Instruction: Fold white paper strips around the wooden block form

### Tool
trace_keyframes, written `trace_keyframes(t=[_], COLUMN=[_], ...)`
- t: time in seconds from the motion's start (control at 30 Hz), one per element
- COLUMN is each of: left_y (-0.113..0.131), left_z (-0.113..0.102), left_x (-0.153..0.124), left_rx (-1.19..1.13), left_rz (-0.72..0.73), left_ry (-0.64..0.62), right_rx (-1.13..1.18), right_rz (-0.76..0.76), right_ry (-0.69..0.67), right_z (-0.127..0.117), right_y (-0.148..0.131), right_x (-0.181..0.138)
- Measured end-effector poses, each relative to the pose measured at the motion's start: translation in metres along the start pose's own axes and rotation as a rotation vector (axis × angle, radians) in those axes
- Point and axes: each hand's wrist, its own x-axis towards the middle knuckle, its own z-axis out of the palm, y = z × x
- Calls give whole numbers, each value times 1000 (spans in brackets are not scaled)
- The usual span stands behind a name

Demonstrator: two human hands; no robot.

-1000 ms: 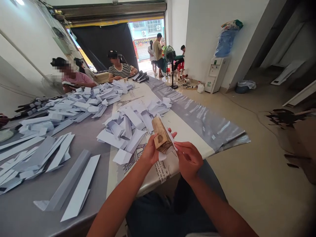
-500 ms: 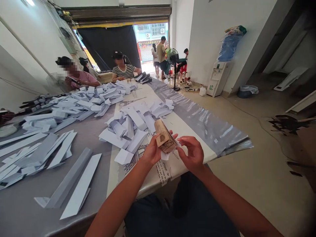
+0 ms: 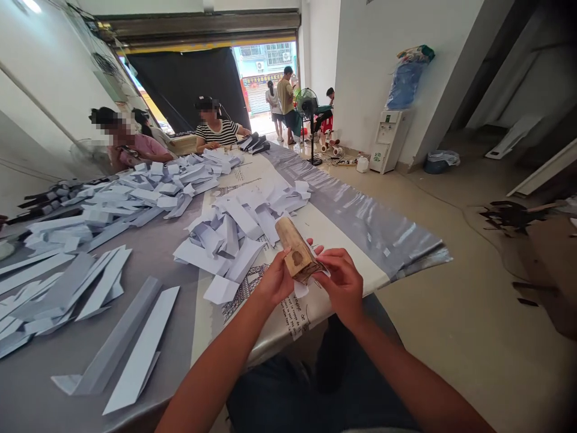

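Observation:
My left hand (image 3: 276, 281) is closed round a wooden block (image 3: 294, 243), a squared piece with a dark round spot on its side, held tilted above the table's near edge. White paper (image 3: 301, 290) shows beneath and beside the block's near end. My right hand (image 3: 343, 278) pinches that paper against the block's end with thumb and fingers; the fingertips are partly hidden. Just beyond the block lies a heap of folded white paper pieces (image 3: 232, 225) on the printed cream cloth (image 3: 351, 255).
Long paper strips (image 3: 143, 352) lie at the left on the grey table cover (image 3: 180, 325). Past them is a larger paper pile (image 3: 144, 192). Two people sit at the far side. A fan (image 3: 308, 105) and a water dispenser (image 3: 388, 138) stand on the floor beyond.
The wooden block has turned slightly in my left hand, showing more of its long side. My right fingers have moved in closer against its near end. The whole view has shifted a little.

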Motion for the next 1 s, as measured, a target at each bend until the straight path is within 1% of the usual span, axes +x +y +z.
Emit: trace_keyframes(t=[0.1, 0.17, 0.2, 0.27, 0.37, 0.53, 0.6, 0.67, 0.77, 0.87, 0.93, 1.0], left_y=[-1, -2, -2, -3, -5, -3, -3, -2, -3, -3, -5, -7], left_z=[0, 0, -1, -2, -2, 0, 0, 0, -1, -1, -1, -1], left_x=[-2, -2, -2, -2, -2, -2, -1, -1, 0, 0, 0, 1], left_rx=[15, 25, 26, 21, 11, -11, -2, 7, 32, 50, 35, 12], left_rz=[-46, -49, -50, -64, -91, -85, -80, -66, -49, -46, -35, -17], left_ry=[-25, -27, -30, -35, -48, -59, -41, -24, -1, 27, 36, 36], right_rx=[60, 138, 179, 245, 213, -12, -72, -115, -120, -201, -277, -304], right_rz=[28, 67, 84, 93, 22, -226, -295, -282, -184, -176, -223, -272], right_ry=[156, 230, 250, 246, 166, -130, -192, -217, -229, -166, -44, 119], right_z=[11, 15, 16, 15, 9, -11, -18, -23, -26, -23, -16, -8], right_y=[0, -1, -1, -1, -1, 1, 1, -1, -4, -4, -1, 3], right_x=[-9, -12, -12, -13, -13, -2, 5, 10, 11, 4, -4, -11])
